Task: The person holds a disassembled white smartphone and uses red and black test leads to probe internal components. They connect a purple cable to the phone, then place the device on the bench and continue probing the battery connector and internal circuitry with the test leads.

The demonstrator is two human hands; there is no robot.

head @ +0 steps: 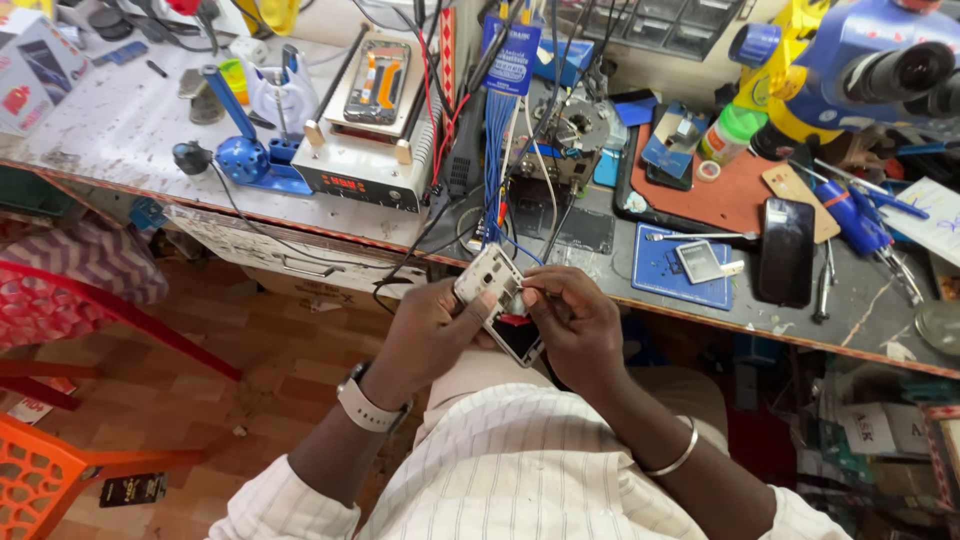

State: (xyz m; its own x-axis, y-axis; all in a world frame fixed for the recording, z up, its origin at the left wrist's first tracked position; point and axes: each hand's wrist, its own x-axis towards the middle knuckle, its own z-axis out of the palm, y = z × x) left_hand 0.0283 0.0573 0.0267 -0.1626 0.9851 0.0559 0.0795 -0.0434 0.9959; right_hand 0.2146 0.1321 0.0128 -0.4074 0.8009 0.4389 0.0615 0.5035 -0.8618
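While both hands meet over the lap, just in front of the cluttered grey surface (860, 320), they share 1 opened silver-grey phone with a bare metal inner frame and a glossy black lower end (497, 300). Left hand (425, 335) cups the phone from below, wrist bent upward, its thumb laid flat along the frame's left side; its grip is closed around the phone. A pale band watch (365, 405) sits on that wrist. Right hand (575, 320) arches over the phone's right edge, fingers curled inward, thumb and forefinger pinched narrow against the frame near its middle. A thin silver metal bangle (675, 455) circles that forearm. Both sleeves are cream cloth with fine dark stripes.

On the surface behind lie a blue rectangular work mat (665, 275) carrying a small silver plate, a dark glossy slab phone (785, 250), and a boxy metal heating plate machine (375, 130). A red plastic lattice chair (60, 310) stands at left on the wooden floor.
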